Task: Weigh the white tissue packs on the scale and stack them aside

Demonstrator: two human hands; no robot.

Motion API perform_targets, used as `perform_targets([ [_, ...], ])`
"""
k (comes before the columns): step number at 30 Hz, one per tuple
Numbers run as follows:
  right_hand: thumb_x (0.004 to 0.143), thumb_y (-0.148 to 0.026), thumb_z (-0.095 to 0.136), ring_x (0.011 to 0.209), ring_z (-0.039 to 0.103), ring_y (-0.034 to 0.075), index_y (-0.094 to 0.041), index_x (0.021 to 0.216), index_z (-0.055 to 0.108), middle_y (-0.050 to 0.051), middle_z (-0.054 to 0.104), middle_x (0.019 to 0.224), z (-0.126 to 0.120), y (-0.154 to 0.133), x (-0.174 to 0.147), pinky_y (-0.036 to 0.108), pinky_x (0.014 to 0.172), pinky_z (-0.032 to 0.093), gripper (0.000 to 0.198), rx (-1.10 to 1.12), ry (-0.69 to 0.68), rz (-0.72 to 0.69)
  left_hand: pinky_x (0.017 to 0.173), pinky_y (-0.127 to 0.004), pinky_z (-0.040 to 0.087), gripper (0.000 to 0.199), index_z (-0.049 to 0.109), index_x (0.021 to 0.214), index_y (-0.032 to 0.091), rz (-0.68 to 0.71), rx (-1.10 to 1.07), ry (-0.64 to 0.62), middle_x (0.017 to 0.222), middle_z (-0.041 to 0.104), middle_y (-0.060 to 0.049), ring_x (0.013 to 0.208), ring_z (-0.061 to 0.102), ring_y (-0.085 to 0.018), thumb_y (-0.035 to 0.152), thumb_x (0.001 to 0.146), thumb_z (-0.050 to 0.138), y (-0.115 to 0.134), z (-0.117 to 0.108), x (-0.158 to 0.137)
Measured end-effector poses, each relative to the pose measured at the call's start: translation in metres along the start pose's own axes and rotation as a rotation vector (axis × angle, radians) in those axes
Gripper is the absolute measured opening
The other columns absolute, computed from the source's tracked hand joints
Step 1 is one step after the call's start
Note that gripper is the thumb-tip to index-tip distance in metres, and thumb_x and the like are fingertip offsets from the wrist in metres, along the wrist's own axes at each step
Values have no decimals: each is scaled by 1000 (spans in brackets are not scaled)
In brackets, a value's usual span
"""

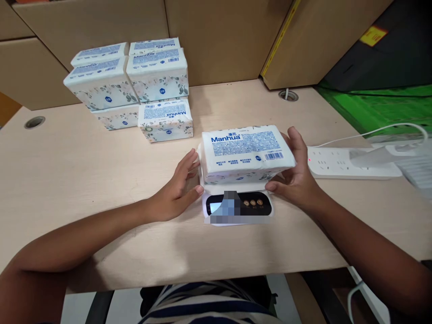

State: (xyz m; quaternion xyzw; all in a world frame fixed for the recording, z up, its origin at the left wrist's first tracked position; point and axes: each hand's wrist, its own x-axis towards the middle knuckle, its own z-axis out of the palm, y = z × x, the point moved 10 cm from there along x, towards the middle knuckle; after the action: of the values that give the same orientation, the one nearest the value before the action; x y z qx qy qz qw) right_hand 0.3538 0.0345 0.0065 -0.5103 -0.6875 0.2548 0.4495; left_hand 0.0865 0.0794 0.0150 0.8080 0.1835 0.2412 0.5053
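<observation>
A white pack of tissues [248,148] with blue print lies on a small white kitchen scale [238,207] near the middle of the desk. The scale's black front panel has a lit display and round buttons; part of it is blurred out. My left hand [178,189] is at the left side of the pack and scale, fingers spread, the thumb close to the scale's edge. My right hand [297,175] wraps round the pack's right end, its thumb at the front lower corner and its fingers up behind the far corner.
Several more tissue packs [157,74] are stacked at the back left, against cardboard boxes [222,40]. A white power strip [337,162] with a plugged-in cable lies to the right of my right hand. Cable holes [288,95] pierce the desk [111,175].
</observation>
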Motion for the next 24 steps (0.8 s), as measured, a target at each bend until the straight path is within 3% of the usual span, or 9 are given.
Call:
perform_targets([
  [6, 91, -68, 80, 173, 24, 37, -48, 176, -3, 9, 16, 188, 0, -2, -1, 58, 124, 54, 120, 25, 23, 9, 137, -70, 35, 84, 3, 174, 58, 12, 2, 6, 189, 2, 3, 173, 20, -40, 33, 113, 55, -3, 1, -1],
  [13, 91, -74, 76, 171, 30, 36, -49, 176, -1, 10, 23, 186, 1, -2, 0, 56, 125, 53, 118, 104, 39, 10, 137, -73, 34, 85, 2, 175, 55, -33, -32, 43, 188, 16, 1, 173, 23, -40, 36, 113, 57, -5, -2, -1],
  [18, 88, -72, 81, 166, 40, 37, -49, 176, -6, 11, 32, 183, 6, 1, -1, 58, 122, 56, 127, 164, -5, 81, 137, -74, 33, 85, 1, 175, 55, -61, -60, 43, 188, 16, 1, 173, 22, -40, 38, 113, 57, -8, -1, -2],
  [24, 78, -68, 92, 164, 43, 38, -48, 177, -1, 12, 33, 183, 2, 10, -1, 56, 116, 60, 137, 198, 35, 128, 137, -73, 33, 85, 3, 176, 53, -34, -77, 73, 188, 17, -2, 172, 26, -41, 41, 112, 58, -9, -2, -2],
])
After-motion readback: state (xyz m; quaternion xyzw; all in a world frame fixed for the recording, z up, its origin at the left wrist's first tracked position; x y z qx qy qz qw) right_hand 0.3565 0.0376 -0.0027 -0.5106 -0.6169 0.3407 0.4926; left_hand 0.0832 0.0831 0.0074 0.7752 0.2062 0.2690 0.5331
